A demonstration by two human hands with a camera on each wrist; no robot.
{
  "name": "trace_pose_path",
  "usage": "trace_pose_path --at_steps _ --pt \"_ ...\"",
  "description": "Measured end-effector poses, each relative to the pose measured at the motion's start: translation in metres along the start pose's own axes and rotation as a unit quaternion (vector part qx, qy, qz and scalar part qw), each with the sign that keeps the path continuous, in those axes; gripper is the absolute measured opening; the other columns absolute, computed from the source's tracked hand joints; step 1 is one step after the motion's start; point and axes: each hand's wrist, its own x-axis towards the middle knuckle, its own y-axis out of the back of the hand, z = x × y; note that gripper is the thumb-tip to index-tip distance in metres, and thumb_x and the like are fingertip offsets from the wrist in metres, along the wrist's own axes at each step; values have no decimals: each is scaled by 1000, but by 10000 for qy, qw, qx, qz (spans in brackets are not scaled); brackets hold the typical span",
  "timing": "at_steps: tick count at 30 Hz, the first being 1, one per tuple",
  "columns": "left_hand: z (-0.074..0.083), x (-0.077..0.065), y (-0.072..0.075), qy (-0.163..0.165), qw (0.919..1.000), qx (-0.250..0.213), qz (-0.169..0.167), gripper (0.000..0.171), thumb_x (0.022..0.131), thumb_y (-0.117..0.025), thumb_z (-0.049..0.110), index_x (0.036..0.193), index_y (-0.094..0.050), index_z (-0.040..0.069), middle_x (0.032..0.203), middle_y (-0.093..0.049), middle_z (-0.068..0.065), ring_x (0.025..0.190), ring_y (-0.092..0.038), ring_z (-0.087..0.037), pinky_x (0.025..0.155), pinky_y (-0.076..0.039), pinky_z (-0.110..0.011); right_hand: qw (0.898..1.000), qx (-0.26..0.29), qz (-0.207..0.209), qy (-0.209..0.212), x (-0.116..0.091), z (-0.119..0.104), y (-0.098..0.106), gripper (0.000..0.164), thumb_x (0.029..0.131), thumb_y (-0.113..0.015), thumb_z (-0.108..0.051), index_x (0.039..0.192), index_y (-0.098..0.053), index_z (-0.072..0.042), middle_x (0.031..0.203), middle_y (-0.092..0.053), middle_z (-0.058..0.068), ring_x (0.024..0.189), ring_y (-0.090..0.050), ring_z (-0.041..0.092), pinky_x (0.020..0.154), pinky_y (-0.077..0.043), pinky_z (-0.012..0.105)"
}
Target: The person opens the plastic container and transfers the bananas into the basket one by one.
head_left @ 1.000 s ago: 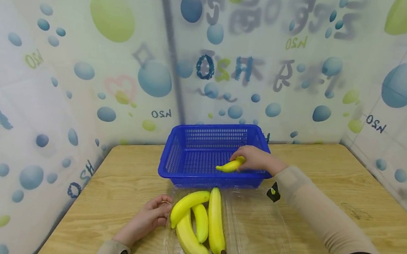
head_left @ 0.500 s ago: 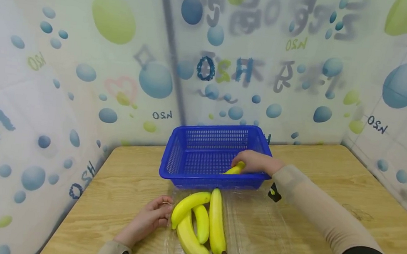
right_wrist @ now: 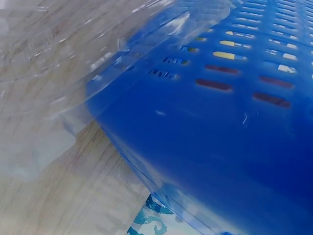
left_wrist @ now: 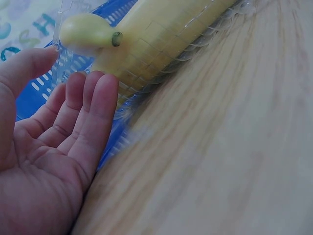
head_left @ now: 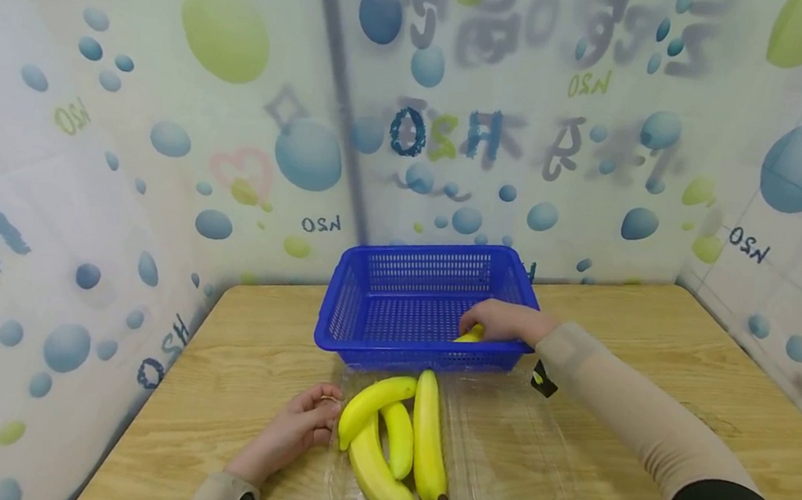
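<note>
My right hand point(head_left: 500, 321) reaches down into the blue plastic basket point(head_left: 363, 350) near its right end and holds a yellow banana point(head_left: 470, 335). The basket's front wall hides that banana's lower part. In the right wrist view the hand itself is out of sight behind the basket wall point(right_wrist: 205, 132); a bit of yellow shows through the slots. My left hand point(head_left: 295, 428) lies beside the clear plastic box point(head_left: 507, 460), fingertips at its left side. In the left wrist view, this hand's fingers point(left_wrist: 101, 95) are loosely extended by the box. Several bananas point(head_left: 429, 443) lie in the box's left half.
The box's transparent right half lies flat on the wooden table point(head_left: 661, 379), just in front of the basket. Behind the basket rises a patterned wall point(head_left: 443, 205), with more printed wall on the left and right.
My right hand has lowered the banana deeper into the basket, so less of it shows. The left hand and the bananas in the box stay in place.
</note>
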Motion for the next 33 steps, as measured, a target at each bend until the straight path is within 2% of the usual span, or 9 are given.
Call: trace_pose_path --at_steps 2,5,11,22,28,33 --pt "-2 0 2 -145 9998 12 -162 15 100 -51 12 114 -46 7 90 -56 1 78 -57 -9 69 -53 -26 10000 50 -57 -63 0 0 0 19 89 -68 -7 107 -72 -14 105 -68 -2 102 -61 18 93 -49 39" --pt "-4 1 3 -228 9995 28 -210 14 100 -50 11 114 -47 8 90 -57 1 78 -57 -9 69 -53 -26 9999 87 -126 -43 0 -2 0 17 90 -68 -8 104 -72 -15 103 -69 -3 100 -61 17 92 -49 39" --pt "-1 0 0 17 10000 42 66 18 100 -52 12 115 -45 5 90 -56 -1 77 -57 -10 68 -52 -26 9996 163 -222 -40 -1 -2 0 15 90 -68 -11 104 -72 -15 102 -69 -4 102 -62 19 93 -49 40" --pt "1 -1 -2 128 9998 30 118 15 99 -52 11 113 -46 7 89 -56 -2 76 -57 -10 68 -53 -26 9992 239 -304 -27 -1 -2 -2 15 88 -69 -10 101 -72 -16 100 -69 -4 103 -62 21 93 -49 39" --pt "-1 0 0 116 9999 55 97 16 100 -51 11 114 -45 7 89 -56 -2 77 -58 -11 69 -53 -27 9999 64 -103 -85 -5 -5 4 26 86 -67 -2 108 -72 -15 110 -68 -2 111 -59 22 95 -48 40" --pt "-2 0 0 83 9999 31 102 16 100 -51 11 114 -45 5 90 -57 -3 77 -58 -12 69 -53 -27 9992 -139 278 250 -14 -18 19 28 87 -71 -8 115 -68 -11 116 -65 2 114 -57 24 94 -48 40"
